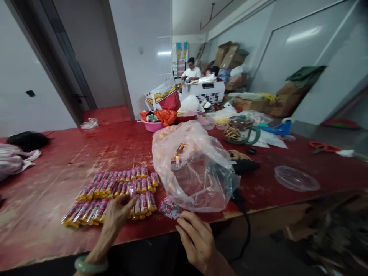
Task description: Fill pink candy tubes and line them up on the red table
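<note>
Tubes (86, 211) with pinkish wraps and yellow ends sit in rows near the table's (54, 161) front edge in the head view. Left hand (116, 211) is over the front rows, thumb and fingers close together, can't tell if it's got one. Right hand (198, 239) is at that front edge, fingertips bunched at some printed slips (169, 208), grip unclear too. Big clear bag (198, 172) sits just behind the slips.
</note>
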{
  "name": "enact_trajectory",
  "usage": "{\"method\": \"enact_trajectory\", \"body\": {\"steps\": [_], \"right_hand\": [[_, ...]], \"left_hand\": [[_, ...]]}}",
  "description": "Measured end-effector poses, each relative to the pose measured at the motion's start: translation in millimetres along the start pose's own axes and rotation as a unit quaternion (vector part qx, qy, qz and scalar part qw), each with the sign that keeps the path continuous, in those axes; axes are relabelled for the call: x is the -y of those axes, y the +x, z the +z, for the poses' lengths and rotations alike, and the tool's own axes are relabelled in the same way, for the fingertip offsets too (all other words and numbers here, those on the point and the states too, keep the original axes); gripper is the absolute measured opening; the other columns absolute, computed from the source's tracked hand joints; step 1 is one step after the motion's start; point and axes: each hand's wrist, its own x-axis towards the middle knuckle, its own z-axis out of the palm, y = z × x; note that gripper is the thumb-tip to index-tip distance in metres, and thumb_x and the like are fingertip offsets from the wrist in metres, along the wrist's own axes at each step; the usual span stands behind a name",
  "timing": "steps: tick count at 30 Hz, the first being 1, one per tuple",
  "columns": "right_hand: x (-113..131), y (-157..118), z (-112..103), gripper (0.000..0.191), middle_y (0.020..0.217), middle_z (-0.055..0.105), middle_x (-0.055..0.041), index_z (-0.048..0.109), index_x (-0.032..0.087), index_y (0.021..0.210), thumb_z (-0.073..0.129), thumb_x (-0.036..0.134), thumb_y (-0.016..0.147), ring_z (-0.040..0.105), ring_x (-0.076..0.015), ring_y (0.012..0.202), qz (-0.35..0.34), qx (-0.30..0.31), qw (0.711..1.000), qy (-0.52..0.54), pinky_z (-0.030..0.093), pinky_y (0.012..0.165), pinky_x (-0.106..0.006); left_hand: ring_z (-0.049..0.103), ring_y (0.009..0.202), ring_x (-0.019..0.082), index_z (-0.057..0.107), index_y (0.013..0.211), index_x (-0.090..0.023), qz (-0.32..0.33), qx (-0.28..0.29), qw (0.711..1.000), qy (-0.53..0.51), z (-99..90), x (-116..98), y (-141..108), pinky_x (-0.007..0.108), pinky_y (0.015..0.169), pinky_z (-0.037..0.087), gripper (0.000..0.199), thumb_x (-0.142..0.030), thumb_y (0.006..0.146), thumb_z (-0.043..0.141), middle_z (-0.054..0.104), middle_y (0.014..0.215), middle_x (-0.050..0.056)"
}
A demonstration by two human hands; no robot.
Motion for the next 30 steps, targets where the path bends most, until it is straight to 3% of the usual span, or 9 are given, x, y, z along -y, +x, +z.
{"method": "enact_trajectory", "body": {"steps": [3,7,13,16,18,23,26,28,30], "right_hand": [[-21,0,-8,0.018,0.096,0.062,-0.0079,0.060,0.013,0.101,0.052,0.006,0.086,0.062,-0.0133,0.089,0.048,0.000,0.999,0.007,0.050,0.074,-0.025],[-38,-4,-14,0.013,0.086,0.059,-0.0051,0.061,0.014,0.090,0.051,0.006,0.087,0.059,-0.0098,0.077,0.114,-0.006,0.991,0.068,0.049,0.068,-0.021],[-43,-12,8,0.023,0.074,0.054,-0.0030,0.059,0.014,0.075,0.043,0.008,0.090,0.053,-0.0084,0.066,0.120,0.116,0.983,0.072,0.043,0.060,-0.019],[-47,-16,29,0.028,0.071,0.053,-0.0020,0.059,0.014,0.070,0.041,0.007,0.090,0.051,-0.0088,0.062,0.101,0.159,0.981,0.050,0.039,0.057,-0.021],[-49,-18,44,0.028,0.072,0.053,-0.0021,0.059,0.014,0.070,0.040,0.007,0.090,0.051,-0.0088,0.062,0.100,0.172,0.979,0.037,0.038,0.057,-0.021],[-47,-25,78,0.026,0.077,0.055,-0.0042,0.059,0.015,0.070,0.042,0.004,0.086,0.051,-0.0117,0.066,0.100,0.168,0.981,-0.004,0.034,0.056,-0.024],[-46,-27,88,0.029,0.073,0.054,-0.0046,0.057,0.015,0.066,0.039,0.002,0.085,0.050,-0.0136,0.066,0.089,0.141,0.986,-0.020,0.032,0.055,-0.026],[-46,-28,88,0.030,0.072,0.054,-0.0044,0.056,0.014,0.065,0.039,0.002,0.086,0.050,-0.0132,0.066,0.085,0.113,0.990,-0.022,0.034,0.056,-0.026],[-45,-28,83,0.027,0.074,0.055,-0.0044,0.058,0.013,0.069,0.041,0.001,0.087,0.052,-0.0119,0.067,0.083,0.082,0.993,-0.021,0.038,0.059,-0.024]], "left_hand": [[0.054,0.068,0.023,0.057,0.069,-0.016,0.005,-0.040,0.987,0.152,-23.0,7,43,0.028,0.056,0.025,0.035,-0.048,0.080,0.048,0.056,0.067,0.008],[0.056,0.075,0.029,0.057,0.078,-0.015,-0.014,-0.034,0.962,0.272,-31.5,11,69,0.031,0.057,0.020,0.029,-0.040,0.082,0.044,0.062,0.078,0.014],[0.059,0.084,0.033,0.057,0.096,-0.011,-0.005,-0.046,0.941,0.336,-31.9,11,71,0.033,0.059,0.022,0.042,-0.046,0.091,0.034,0.064,0.092,0.018],[0.060,0.085,0.032,0.058,0.101,-0.012,0.016,-0.098,0.929,0.357,-32.4,8,61,0.033,0.059,0.023,0.046,-0.049,0.093,0.031,0.064,0.095,0.017],[0.061,0.080,0.028,0.060,0.102,-0.014,0.070,-0.162,0.913,0.369,-28.0,7,49,0.032,0.058,0.026,0.043,-0.047,0.094,0.034,0.066,0.093,0.013],[0.061,0.062,0.017,0.067,0.090,-0.016,0.325,-0.346,0.842,0.257,2.2,11,6,0.028,0.060,0.038,0.017,-0.031,0.087,0.059,0.068,0.074,0.004],[0.064,0.067,0.014,0.067,0.092,-0.015,0.366,-0.307,0.870,0.120,27.5,12,-26,0.023,0.068,0.045,0.012,-0.022,0.082,0.065,0.071,0.081,0.004],[0.066,0.068,0.013,0.069,0.091,-0.016,0.286,-0.218,0.933,-0.018,45.2,9,-45,0.020,0.065,0.047,0.013,-0.024,0.083,0.064,0.071,0.084,0.005],[0.067,0.070,0.016,0.071,0.088,-0.016,0.141,-0.075,0.972,-0.175,61.8,1,-58,0.020,0.063,0.049,0.020,-0.033,0.082,0.063,0.072,0.083,0.006]]}}
